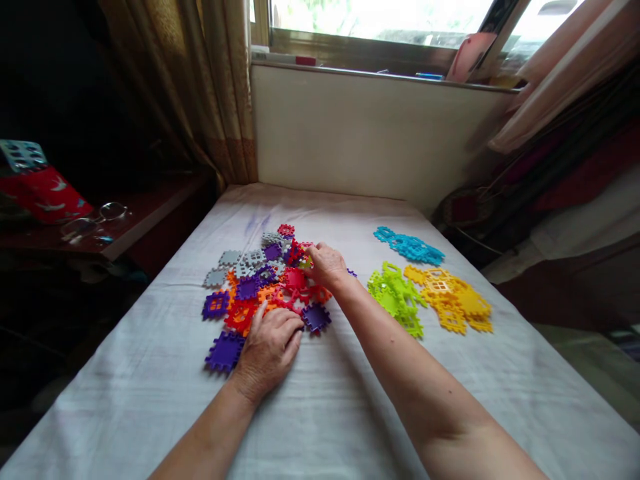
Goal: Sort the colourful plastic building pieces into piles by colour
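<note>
A mixed heap of flat plastic interlocking tiles with notched edges lies on the bed: grey tiles [231, 258], purple tiles [225, 352], red tiles [294, 277] and orange ones. My left hand [270, 343] rests palm down at the heap's near edge, fingers loosely spread, a dark purple tile [317, 318] just beyond its fingertips. At the far right side of the heap, my right hand [325, 265] has its fingers closed on a lime green tile [307, 262], mostly hidden by the hand. Right of my forearm are single-colour piles: lime green tiles [395, 297], yellow tiles [453, 299] and blue tiles [410, 247].
A white sheet [340, 413] covers the bed, which meets a pale wall [350, 130] below a window. On the left stands a dark wooden table [150, 213] with eyeglasses [95, 221] and a red pouch [47, 193]. Clothes [565, 133] hang on the right.
</note>
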`<state>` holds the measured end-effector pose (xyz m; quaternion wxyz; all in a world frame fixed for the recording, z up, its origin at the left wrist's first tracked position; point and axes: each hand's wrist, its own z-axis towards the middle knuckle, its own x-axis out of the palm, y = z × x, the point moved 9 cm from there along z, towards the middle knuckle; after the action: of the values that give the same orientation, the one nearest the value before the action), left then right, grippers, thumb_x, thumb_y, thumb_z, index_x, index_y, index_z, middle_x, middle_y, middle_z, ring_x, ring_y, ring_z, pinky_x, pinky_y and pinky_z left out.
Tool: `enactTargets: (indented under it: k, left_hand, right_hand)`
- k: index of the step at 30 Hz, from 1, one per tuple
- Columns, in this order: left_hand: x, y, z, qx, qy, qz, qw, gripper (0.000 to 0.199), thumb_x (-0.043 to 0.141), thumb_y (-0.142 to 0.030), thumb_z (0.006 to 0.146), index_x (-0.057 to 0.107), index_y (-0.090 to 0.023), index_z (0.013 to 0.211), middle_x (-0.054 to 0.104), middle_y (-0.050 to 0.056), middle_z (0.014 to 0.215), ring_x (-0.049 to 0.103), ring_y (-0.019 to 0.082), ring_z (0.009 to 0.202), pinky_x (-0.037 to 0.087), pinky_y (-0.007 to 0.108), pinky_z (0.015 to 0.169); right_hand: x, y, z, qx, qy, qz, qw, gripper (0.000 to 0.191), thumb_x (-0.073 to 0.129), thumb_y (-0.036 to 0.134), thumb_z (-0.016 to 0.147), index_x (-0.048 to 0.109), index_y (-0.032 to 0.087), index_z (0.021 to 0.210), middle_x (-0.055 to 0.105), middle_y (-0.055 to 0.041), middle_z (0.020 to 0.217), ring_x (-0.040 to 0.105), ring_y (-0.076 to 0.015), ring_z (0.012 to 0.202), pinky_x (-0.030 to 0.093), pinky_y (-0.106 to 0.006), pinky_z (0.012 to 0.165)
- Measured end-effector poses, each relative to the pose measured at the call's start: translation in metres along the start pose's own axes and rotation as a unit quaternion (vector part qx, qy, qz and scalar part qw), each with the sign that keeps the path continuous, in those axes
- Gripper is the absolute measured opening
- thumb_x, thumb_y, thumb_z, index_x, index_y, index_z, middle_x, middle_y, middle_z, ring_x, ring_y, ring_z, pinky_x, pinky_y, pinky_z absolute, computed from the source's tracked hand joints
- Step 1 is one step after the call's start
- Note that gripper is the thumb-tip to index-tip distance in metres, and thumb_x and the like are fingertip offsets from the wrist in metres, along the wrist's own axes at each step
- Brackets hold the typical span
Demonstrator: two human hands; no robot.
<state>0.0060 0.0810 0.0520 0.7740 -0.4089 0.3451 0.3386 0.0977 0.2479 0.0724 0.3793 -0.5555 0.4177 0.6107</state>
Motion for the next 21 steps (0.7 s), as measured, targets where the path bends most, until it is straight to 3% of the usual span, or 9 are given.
enactTargets:
  k: [4, 8, 14, 17, 21]
  left_hand:
    - [0.0, -0.001, 0.001, 0.005, -0.001, 0.005, 1.0, 0.019, 0.052, -0.024, 0.093, 0.068, -0.026, 0.102, 0.073, 0.004, 0.108, 0.064, 0.021, 0.107, 0.019, 0.056, 0.121]
    - [0.0, -0.001, 0.001, 0.009, -0.001, 0.006, 1.0, 0.019, 0.051, -0.025, 0.093, 0.068, -0.026, 0.101, 0.073, 0.004, 0.107, 0.064, 0.021, 0.107, 0.024, 0.054, 0.119]
    - [-0.001, -0.001, 0.002, 0.017, -0.004, 0.002, 1.0, 0.017, 0.051, -0.024, 0.093, 0.067, -0.025, 0.101, 0.073, 0.004, 0.107, 0.064, 0.022, 0.107, 0.025, 0.055, 0.117]
    - [0.0, 0.0, 0.001, 0.022, -0.006, 0.005, 1.0, 0.017, 0.051, -0.024, 0.092, 0.067, -0.025, 0.101, 0.074, 0.004, 0.108, 0.064, 0.022, 0.106, 0.026, 0.055, 0.116]
    - [-0.001, 0.0, 0.002, 0.027, -0.014, 0.01, 0.999, 0.019, 0.051, -0.023, 0.092, 0.067, -0.025, 0.101, 0.074, 0.004, 0.108, 0.065, 0.022, 0.106, 0.028, 0.054, 0.115]
  right_hand:
    - [0.003, -0.017, -0.003, 0.054, -0.009, 0.072, 0.996, 0.038, 0.06, 0.021, 0.088, 0.063, 0.024, 0.125, 0.062, -0.0112, 0.122, 0.067, -0.0215, 0.102, 0.05, -0.029, 0.089]
    - [0.0, -0.032, -0.011, 0.09, -0.037, 0.131, 0.987, 0.035, 0.058, 0.015, 0.086, 0.068, 0.024, 0.118, 0.064, -0.0092, 0.117, 0.066, -0.0189, 0.1, 0.048, -0.027, 0.093]
    - [-0.015, -0.045, -0.031, 0.1, -0.048, 0.194, 0.975, 0.034, 0.064, 0.014, 0.079, 0.072, 0.023, 0.111, 0.07, -0.005, 0.108, 0.067, -0.0147, 0.086, 0.05, -0.024, 0.083]
    - [-0.018, -0.056, -0.048, 0.11, -0.044, 0.252, 0.96, 0.035, 0.064, 0.014, 0.076, 0.072, 0.022, 0.109, 0.072, -0.003, 0.101, 0.066, -0.0136, 0.08, 0.051, -0.024, 0.076]
    - [-0.023, -0.086, -0.09, 0.12, -0.099, 0.283, 0.946, 0.036, 0.059, 0.012, 0.073, 0.072, 0.021, 0.106, 0.069, -0.0037, 0.103, 0.064, -0.0119, 0.072, 0.052, -0.025, 0.074]
